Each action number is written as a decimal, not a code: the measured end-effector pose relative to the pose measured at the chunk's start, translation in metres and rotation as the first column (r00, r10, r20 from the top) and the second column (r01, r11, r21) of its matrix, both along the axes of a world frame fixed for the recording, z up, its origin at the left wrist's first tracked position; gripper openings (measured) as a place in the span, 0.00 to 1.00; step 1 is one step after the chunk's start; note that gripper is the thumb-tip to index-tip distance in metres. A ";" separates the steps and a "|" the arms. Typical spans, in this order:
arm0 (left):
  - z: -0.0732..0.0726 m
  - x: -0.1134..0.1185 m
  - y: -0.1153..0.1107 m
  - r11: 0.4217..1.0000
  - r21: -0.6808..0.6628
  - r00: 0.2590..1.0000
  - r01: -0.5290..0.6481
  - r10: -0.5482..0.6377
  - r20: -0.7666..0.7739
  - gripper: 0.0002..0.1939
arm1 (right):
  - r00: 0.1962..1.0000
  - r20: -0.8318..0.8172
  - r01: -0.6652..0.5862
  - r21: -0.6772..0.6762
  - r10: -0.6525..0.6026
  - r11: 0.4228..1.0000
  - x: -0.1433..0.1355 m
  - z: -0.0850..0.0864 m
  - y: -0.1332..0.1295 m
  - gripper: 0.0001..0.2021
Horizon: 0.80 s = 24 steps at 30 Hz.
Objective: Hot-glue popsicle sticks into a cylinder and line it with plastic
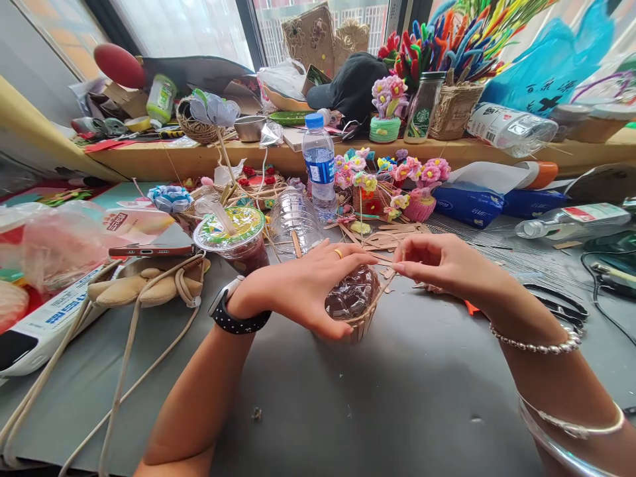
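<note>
Wrapped around the left and top of a small round container [365,324] is my left hand [313,285], thumb at the front and fingers over the far side. The container has dark, glossy contents and strips around its wall, with a cord near its rim. My right hand [432,262] is just right of it, thumb and forefinger pinched on a thin cord [386,281] that runs down to the container's right edge. Thin brown strips [382,237] lie behind both hands on the grey table [308,411].
A lidded drink cup [231,242] stands behind my left wrist, with a blue-capped water bottle [319,165] farther back. Phone [152,251] and corded bag [149,285] lie left. Craft flowers [370,175] stand behind; a clear bottle [571,220] lies right.
</note>
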<state>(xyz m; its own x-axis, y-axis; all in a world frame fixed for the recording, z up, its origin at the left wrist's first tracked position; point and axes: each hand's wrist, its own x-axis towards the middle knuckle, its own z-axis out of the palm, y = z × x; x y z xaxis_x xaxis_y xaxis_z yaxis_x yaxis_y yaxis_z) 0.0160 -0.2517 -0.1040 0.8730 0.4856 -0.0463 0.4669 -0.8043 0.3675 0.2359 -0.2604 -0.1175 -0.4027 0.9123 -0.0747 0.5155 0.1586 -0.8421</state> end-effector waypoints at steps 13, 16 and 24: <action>-0.012 0.030 -0.002 0.953 -0.209 0.876 -0.219 0.286 0.388 0.11 | 0.956 -0.269 0.099 -0.094 -0.121 0.991 0.000 0.005 -0.005 0.11; -0.013 0.031 -0.003 0.946 -0.233 0.857 -0.227 0.308 0.414 0.09 | 0.958 -0.258 0.111 -0.066 -0.124 0.992 0.000 0.007 -0.008 0.11; -0.012 0.034 -0.005 0.936 -0.209 0.838 -0.285 0.349 0.420 0.12 | 0.957 -0.272 0.112 0.038 -0.098 0.993 -0.010 0.004 -0.013 0.10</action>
<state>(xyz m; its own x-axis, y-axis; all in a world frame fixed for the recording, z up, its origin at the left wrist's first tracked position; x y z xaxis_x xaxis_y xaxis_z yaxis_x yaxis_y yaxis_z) 0.0502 -0.2571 -0.1163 0.6144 0.7564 0.2245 0.4491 -0.5693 0.6887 0.2263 -0.2737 -0.1137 -0.3031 0.9502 0.0725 0.2871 0.1636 -0.9438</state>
